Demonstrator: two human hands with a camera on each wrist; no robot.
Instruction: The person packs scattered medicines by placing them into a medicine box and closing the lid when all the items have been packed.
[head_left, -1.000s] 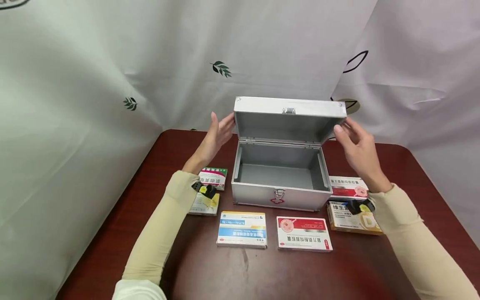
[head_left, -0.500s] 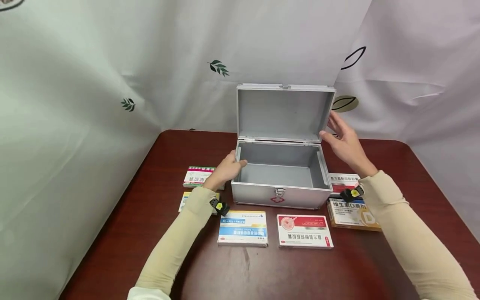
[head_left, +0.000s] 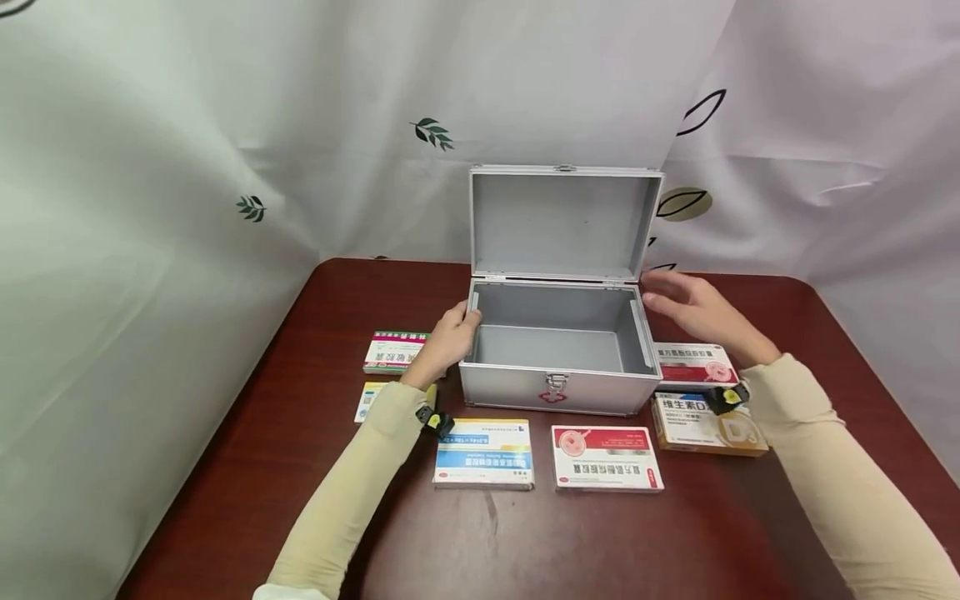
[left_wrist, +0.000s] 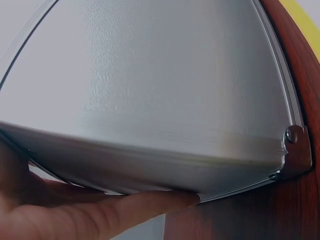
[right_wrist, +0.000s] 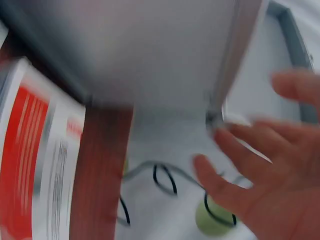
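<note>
A silver aluminium first-aid box [head_left: 510,385] with a red cross emblem stands on the table, its lid [head_left: 566,225] raised upright at the back. The inside shows grey and bare. My left hand [head_left: 450,340] grips the left wall, thumb over the rim; the left wrist view has its fingers [left_wrist: 150,204] along the box's outer side [left_wrist: 175,75]. Beside the rear right corner, my right hand [head_left: 697,310] is spread and holds nothing. In the blurred right wrist view, its fingertips [right_wrist: 222,135] overlap the hinge area between lid and body.
Flat medicine boxes lie around the case: a blue and white one [head_left: 483,457] and a red and white one [head_left: 606,471] in front, another red one [head_left: 690,367] and a vitamin D box [head_left: 697,425] right, a green-edged [head_left: 393,350] and a yellow-edged one [head_left: 367,400] left. A white curtain [head_left: 360,167] hangs behind.
The lid has swung back from half raised to upright. My left hand has come down from the lid to the left wall. My right hand has let go of the lid and lowered.
</note>
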